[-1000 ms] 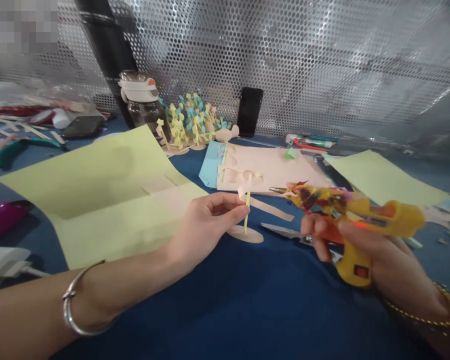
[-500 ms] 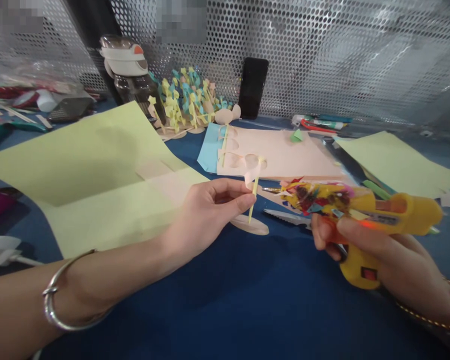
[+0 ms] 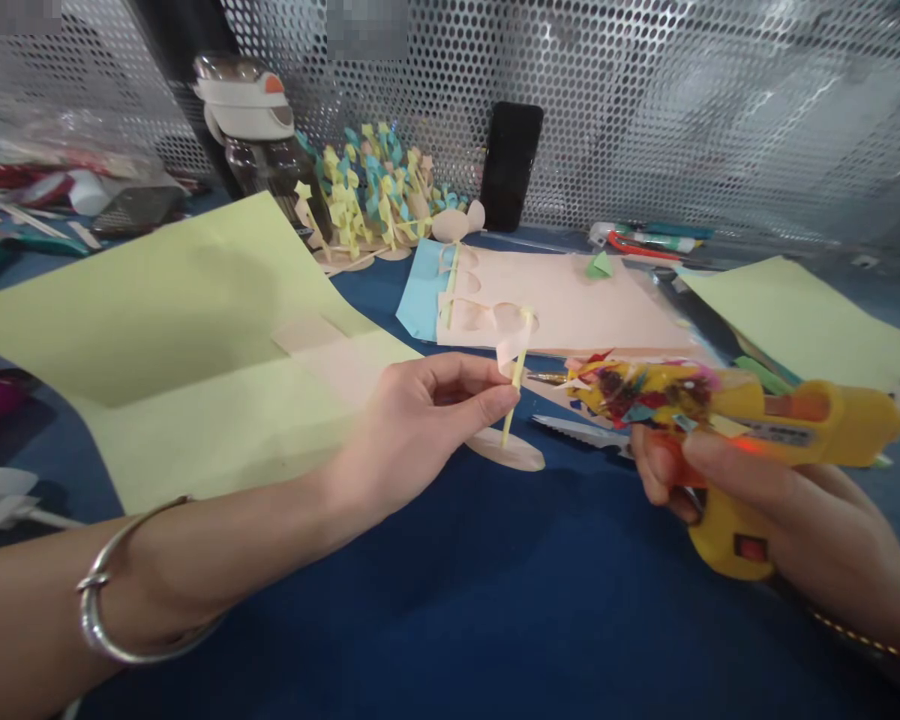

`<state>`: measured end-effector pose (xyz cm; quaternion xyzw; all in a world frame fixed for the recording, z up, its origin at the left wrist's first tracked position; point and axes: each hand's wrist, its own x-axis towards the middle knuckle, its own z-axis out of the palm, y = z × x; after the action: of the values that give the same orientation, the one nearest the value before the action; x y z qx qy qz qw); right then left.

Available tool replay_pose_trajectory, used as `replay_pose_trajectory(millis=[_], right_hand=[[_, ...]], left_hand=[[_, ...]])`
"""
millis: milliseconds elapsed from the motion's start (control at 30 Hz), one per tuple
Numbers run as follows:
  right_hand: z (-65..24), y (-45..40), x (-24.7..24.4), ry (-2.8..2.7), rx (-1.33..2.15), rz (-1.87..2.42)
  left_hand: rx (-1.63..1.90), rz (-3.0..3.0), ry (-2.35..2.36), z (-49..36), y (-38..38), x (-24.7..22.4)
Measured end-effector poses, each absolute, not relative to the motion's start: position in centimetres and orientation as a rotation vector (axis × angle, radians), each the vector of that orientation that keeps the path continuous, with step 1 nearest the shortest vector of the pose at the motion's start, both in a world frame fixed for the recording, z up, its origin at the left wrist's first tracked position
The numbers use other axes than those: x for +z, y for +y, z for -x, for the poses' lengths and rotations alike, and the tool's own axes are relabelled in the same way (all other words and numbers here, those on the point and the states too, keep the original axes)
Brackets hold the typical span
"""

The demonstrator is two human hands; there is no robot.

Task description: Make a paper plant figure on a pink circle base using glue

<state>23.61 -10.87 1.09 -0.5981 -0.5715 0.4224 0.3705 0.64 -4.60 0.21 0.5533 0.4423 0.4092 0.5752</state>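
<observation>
Over the blue tabletop (image 3: 435,610), in the head view, the left hand (image 3: 412,430) pinches a slightly tilted, near-upright yellow paper strip (image 3: 514,395), its foot at a pale oval paper disc (image 3: 504,450). The right hand (image 3: 772,510) clenches a yellow hot glue gun (image 3: 817,430) (crusted with coloured scraps), lying lengthwise, nozzle just beside the strip.

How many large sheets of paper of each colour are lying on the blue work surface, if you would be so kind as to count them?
Pale green sheets: 2
Peach sheet: 1
Light blue sheet: 1
Total: 4
</observation>
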Motion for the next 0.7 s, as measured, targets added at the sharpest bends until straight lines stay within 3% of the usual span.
replay_pose_trajectory(millis=[700], right_hand=[[-23.64, -10.85, 1.18, -1.514, 1.066, 1.532]], left_hand=[[0.959, -1.297, 1.027, -0.64, -4.60, 0.23]])
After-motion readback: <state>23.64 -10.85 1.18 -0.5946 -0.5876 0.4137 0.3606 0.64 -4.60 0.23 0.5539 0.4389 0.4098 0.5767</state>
